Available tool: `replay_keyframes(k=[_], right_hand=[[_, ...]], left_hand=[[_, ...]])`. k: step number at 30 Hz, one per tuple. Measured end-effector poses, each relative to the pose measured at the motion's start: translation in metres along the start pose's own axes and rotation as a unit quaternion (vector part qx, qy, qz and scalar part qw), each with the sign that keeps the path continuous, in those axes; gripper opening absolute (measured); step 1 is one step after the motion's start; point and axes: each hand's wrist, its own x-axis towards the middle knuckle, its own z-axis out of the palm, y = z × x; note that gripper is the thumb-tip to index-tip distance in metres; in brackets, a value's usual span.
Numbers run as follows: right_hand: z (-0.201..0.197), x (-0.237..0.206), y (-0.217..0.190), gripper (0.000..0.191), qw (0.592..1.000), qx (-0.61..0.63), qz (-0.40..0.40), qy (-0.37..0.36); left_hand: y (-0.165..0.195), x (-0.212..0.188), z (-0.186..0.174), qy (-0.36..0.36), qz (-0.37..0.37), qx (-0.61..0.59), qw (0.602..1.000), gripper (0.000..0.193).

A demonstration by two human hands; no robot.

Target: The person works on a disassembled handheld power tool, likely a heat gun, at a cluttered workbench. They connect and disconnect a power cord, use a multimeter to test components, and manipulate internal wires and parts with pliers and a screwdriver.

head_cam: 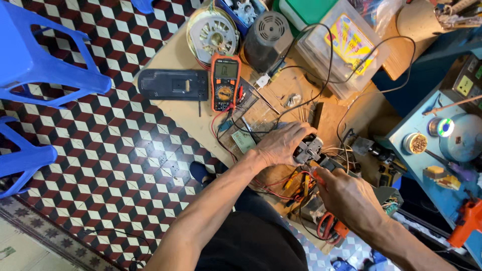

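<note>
Right hand (346,198) low in the frame, right of centre, fingers curled together around what looks like a red-tipped tool or probe; the tip pokes toward the little motor, though exactly what is pinched I cannot tell; below the wrist, a tangle of red and orange leads (329,226) spills off the near edge of the bench.

Up a touch, at centre frame, the left hand (283,143) is clamped down over the small motor (307,149); fingers wrapped across its top and far side, thumb tucked on the near side, so the grey metal body peeks out only at the right of the knuckles, sitting on the wooden workbench (175,113); it lies under the palm, touching the fingers, with the right hand's tip just beside it.

That motor looks dense and stiff for its size, steel laminations and a bare frame; no slip there, but the thin wires trailing off it look fragile; best gripped by the solid frame sides, never by the leads.

Farther on, left of centre, an orange multimeter (225,83) lies flat, beside a black flat cover (173,84); at the top, a round motor stator (213,32), a dark cylindrical housing (267,32); blue plastic stools (35,65) stand at upper left on the patterned floor.
</note>
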Motion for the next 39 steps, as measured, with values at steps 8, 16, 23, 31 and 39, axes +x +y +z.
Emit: replay_keyframes(k=[8,16,23,31,39], right_hand=[[0.000,-0.022,-0.019,0.032,0.998,0.007,0.061,0.029],[0.039,-0.029,-0.026,0.025,0.990,0.004,0.122,0.065],[0.049,-0.039,-0.027,0.043,0.987,0.031,0.119,0.104],[0.049,-0.039,-0.034,0.029,0.981,0.039,0.171,0.083],[0.059,-0.047,-0.046,0.030,0.975,0.030,0.175,0.133]], left_hand=[[0.002,0.005,-0.005,0.001,0.009,-0.057,0.998,0.102],[0.009,0.003,-0.006,-0.055,0.001,-0.031,0.998,0.083],[0.019,0.001,-0.006,-0.059,0.001,-0.020,0.998,0.091],[0.018,-0.003,-0.003,-0.058,0.036,0.000,0.998,0.098],[0.016,-0.007,0.004,-0.071,0.018,0.003,0.997,0.098]])
